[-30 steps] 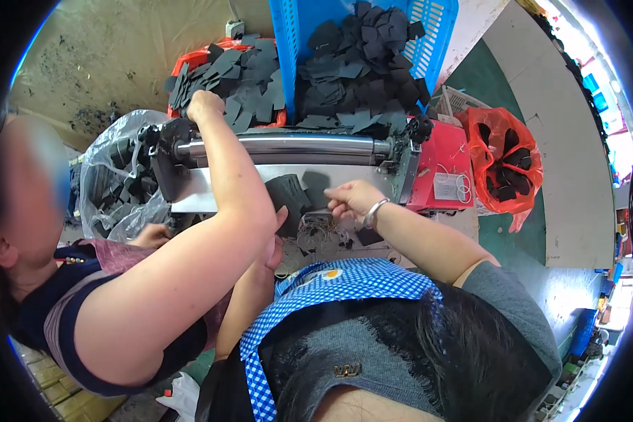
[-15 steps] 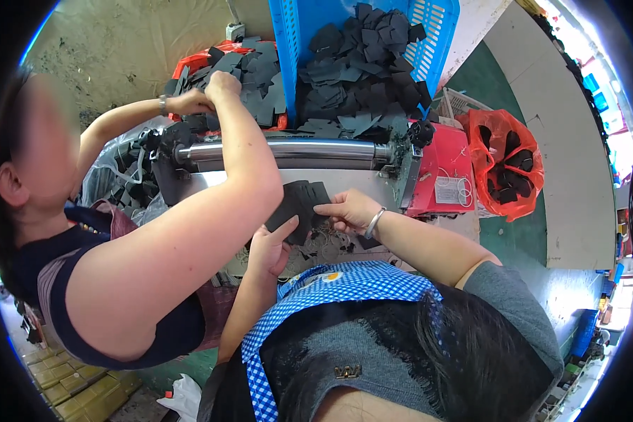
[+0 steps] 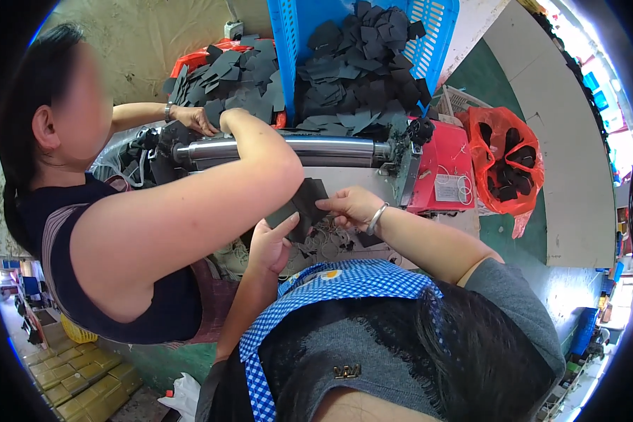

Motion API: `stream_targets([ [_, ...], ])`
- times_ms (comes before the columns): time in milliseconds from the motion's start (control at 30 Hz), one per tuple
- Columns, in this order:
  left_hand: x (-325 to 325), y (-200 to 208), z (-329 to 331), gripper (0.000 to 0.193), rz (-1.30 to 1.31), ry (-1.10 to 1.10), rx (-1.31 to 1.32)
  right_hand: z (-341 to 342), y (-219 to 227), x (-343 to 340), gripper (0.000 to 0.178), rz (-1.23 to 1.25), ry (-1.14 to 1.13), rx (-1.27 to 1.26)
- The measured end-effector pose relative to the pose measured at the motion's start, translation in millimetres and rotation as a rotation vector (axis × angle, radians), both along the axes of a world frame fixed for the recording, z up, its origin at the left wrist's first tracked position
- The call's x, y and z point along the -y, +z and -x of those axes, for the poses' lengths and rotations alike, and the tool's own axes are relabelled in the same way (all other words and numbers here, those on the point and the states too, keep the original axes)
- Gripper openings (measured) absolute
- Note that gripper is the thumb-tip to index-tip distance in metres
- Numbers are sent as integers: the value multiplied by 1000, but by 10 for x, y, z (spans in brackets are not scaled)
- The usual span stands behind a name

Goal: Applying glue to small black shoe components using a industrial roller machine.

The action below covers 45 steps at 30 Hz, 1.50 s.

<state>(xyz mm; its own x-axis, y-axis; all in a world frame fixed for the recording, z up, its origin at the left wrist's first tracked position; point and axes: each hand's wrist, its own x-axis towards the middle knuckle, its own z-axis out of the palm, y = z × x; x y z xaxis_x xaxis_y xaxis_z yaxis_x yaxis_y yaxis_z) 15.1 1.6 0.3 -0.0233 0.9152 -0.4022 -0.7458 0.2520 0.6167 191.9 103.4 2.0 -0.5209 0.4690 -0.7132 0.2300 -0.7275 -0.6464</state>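
A small stack of flat black pieces [image 3: 304, 204] is between my hands, in front of a machine with a shiny metal roller [image 3: 330, 146]. My left hand [image 3: 269, 247] grips the stack from its lower left, thumb laid across the top. From the other side, my right hand [image 3: 353, 209] pinches the stack's right edge between thumb and fingers; a silver bangle circles that wrist. A co-worker's bare forearm crosses from the left and hides the stack's upper left part. Loose rubber-band-like loops [image 3: 328, 243] lie just beyond my apron.
The co-worker's hand [image 3: 195, 119] is at the roller's far left. Behind the machine stand a blue crate [image 3: 283, 60] and a red bag [image 3: 181, 65], both heaped with black pieces. Right of the red side panel [image 3: 439, 155] sits an orange-red bag [image 3: 534, 151] of dark pieces.
The co-worker's head and arm have shifted right, and the elbow covers more above my left hand. The co-worker's hands have lowered toward the roller. My own hands hardly differ.
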Motion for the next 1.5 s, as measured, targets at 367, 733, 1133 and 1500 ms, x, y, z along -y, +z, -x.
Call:
stream_targets([
  [367,15,-43,19,32,-23,65,-116,29,45,29,21,-129,0,-45],
  [733,41,-74,16,26,16,36,-88,69,54,56,24,-205,49,-55],
  [1133,57,-93,10,27,65,93,-117,-2,39,-174,21,-126,-428,-19],
  [1500,71,-119,-36,25,19,119,-116,62,221,-100,21,-51,-44,230],
])
